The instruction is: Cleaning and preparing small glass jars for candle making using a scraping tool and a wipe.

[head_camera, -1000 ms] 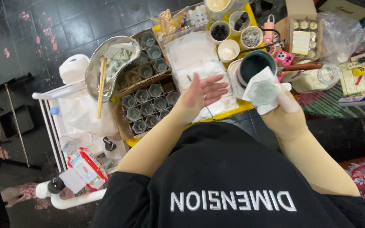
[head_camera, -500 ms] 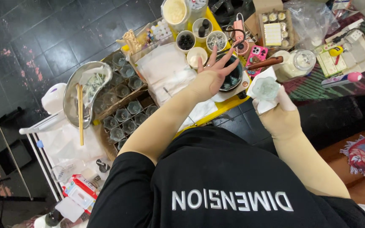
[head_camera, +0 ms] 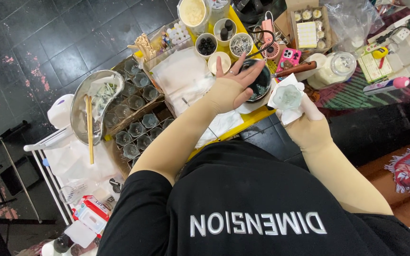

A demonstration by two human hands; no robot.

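Note:
My left hand [head_camera: 233,86] is open with fingers spread, hovering at the near rim of a dark pot [head_camera: 261,81] on the yellow tray [head_camera: 250,119]. A little to the right, my right hand [head_camera: 304,121] holds a small clear glass cup [head_camera: 288,97] wrapped in white tissue, just off the tray's edge. Both forearms wear beige sleeves. A brown wooden handle [head_camera: 296,69] sticks out from the pot toward the right.
A cardboard tray of several small glass cups [head_camera: 136,125] and a metal bowl with a wooden stick [head_camera: 91,106] lie at the left. White cloth [head_camera: 181,76], small bowls [head_camera: 207,45], a pink phone [head_camera: 288,59], a glass jar [head_camera: 335,68] and a box of candles [head_camera: 309,23] crowd the far side.
My left hand has moved right, from over the white cloth to the dark pot. The right hand still holds the wrapped cup. The view has shifted.

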